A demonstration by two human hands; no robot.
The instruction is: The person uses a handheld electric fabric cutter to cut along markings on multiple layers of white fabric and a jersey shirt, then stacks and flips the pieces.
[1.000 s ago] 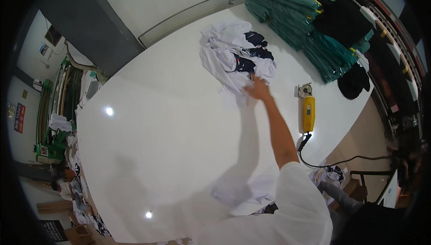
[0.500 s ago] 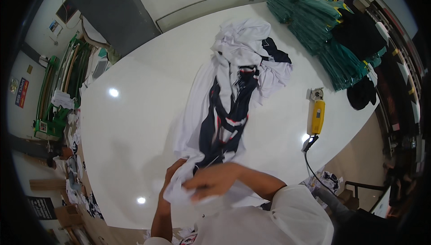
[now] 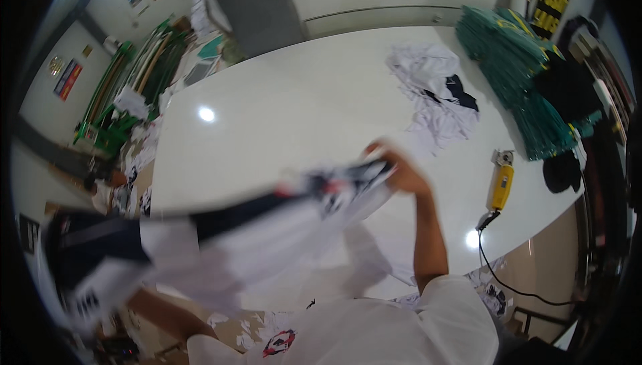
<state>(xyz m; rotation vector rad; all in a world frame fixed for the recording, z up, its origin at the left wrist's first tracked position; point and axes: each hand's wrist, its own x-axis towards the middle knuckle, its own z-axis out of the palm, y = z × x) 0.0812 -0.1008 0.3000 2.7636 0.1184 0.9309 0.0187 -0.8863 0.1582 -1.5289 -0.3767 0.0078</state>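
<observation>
A long piece of white and navy printed fabric (image 3: 247,238) with red details is stretched through the air over the near part of the table, blurred by motion. Its right end is pinched in my right hand (image 3: 404,174), fingers closed on it. My left arm reaches behind the fabric at the lower left. The left hand's fingers are hidden there, but that end is held up and spread beyond the table's edge. Farther back on the white table (image 3: 287,111), a crumpled heap of white fabric (image 3: 435,90) with a navy patch lies apart from my hands.
A yellow handheld rotary cutter (image 3: 501,188) lies at the table's right, its black cable (image 3: 501,285) running over the edge. Behind it are stacked green bagged packages (image 3: 508,77) and black cloth (image 3: 562,171). Green machinery (image 3: 127,97) stands at the left; fabric scraps (image 3: 247,331) litter the floor.
The printed fabric has come off the table and swung left, away from the white heap. My right hand moved forward and right; my left arm moved out to the left. The view has shifted left.
</observation>
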